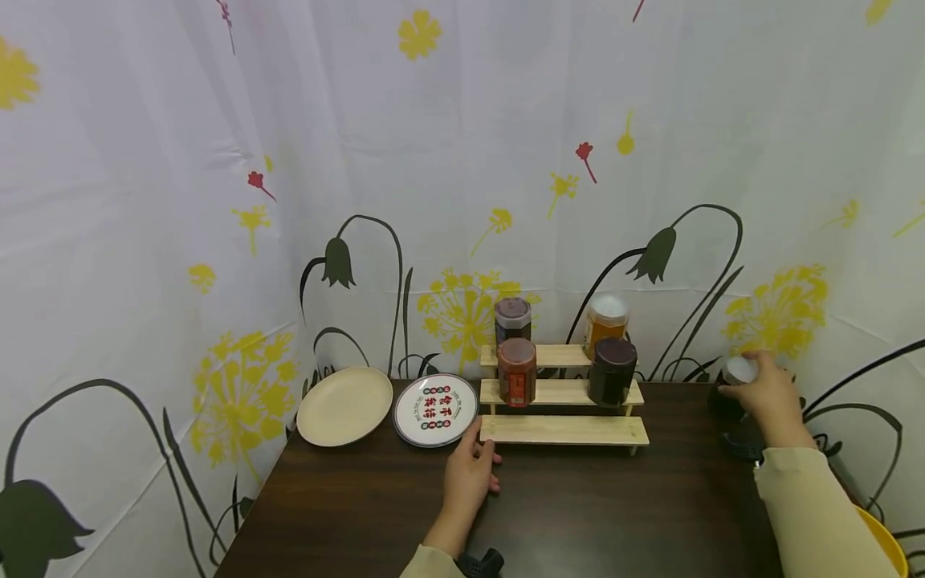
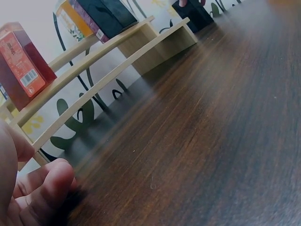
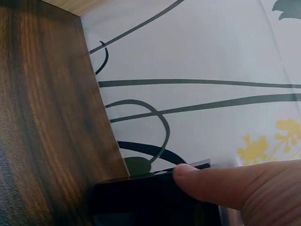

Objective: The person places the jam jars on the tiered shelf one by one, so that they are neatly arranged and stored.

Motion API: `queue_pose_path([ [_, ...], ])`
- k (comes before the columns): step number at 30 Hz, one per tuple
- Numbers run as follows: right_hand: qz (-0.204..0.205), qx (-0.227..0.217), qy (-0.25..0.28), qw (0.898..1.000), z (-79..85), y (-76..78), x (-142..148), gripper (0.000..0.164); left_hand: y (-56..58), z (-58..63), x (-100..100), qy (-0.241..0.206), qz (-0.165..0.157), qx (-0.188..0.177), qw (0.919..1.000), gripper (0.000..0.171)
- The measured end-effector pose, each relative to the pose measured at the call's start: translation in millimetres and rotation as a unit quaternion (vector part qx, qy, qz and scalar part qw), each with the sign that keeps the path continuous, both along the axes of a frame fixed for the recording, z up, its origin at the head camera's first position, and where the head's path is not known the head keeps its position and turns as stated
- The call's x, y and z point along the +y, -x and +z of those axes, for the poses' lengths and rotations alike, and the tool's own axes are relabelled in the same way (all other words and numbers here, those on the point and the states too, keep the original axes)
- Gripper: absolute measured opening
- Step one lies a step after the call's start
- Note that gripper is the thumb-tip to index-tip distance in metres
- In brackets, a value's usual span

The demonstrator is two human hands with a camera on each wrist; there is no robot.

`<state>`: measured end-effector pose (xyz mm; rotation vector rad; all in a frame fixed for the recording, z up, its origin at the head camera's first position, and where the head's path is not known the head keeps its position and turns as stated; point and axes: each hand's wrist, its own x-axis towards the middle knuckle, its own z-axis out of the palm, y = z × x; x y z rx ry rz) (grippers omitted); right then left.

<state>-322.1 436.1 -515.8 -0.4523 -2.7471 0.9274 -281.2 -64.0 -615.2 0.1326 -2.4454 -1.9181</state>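
At the right rear of the table, my right hand (image 1: 776,401) grips a dark jar (image 1: 726,399) with a pale lid. The thumb (image 3: 202,181) presses along this jar's upper edge in the right wrist view. My left hand (image 1: 466,478) is at the left end of the lowest step of a three-step wooden rack (image 1: 564,430), fingertips right at the board's end and the other fingers loosely bent. The rack's middle step carries a red jar (image 1: 517,373) and a dark jar (image 1: 612,373). On its top step stand a purple-lidded jar (image 1: 512,317) and a white-lidded orange jar (image 1: 606,321).
Left of the rack lie a white plate (image 1: 426,433) with red lettering and a plain cream plate (image 1: 345,405). A flower-printed curtain (image 1: 506,160) hangs close behind the dark wooden table (image 1: 578,514). A yellow rim (image 1: 885,538) shows beyond my right sleeve.
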Motion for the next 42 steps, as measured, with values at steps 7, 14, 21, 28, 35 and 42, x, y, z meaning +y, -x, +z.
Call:
queue_pose_path([
  [7, -0.019, 0.031, -0.019, 0.999, -8.8, -0.1, -5.5, 0.082, 0.0, -3.2, 1.1, -0.005, 0.000, 0.009, 0.9999, 0.057],
  [14, -0.024, 0.041, -0.028, 0.998, -11.8, -1.3, -19.4, 0.085, 0.1, -4.9, -0.1, -0.001, 0.005, 0.011, 0.9999, 0.057],
  [21, -0.037, 0.092, -0.020, 0.995, 1.9, -5.8, -35.9, 0.084, 1.0, -3.3, -1.3, 0.005, 0.003, 0.000, 1.0000, 0.058],
  [28, -0.056, 0.147, -0.006, 0.988, 13.1, -14.5, -55.9, 0.083, 1.5, -3.3, -0.9, 0.008, 0.001, 0.008, 0.9999, 0.058],
  [35, -0.087, 0.207, 0.004, 0.974, 16.5, -30.5, -76.9, 0.073, 1.2, -2.4, 0.1, 0.006, 0.001, -0.002, 1.0000, 0.058],
  [42, -0.099, 0.258, 0.004, 0.961, 19.5, -41.8, -94.4, 0.072, -0.2, 0.3, 1.3, 0.004, 0.004, -0.004, 1.0000, 0.057],
])
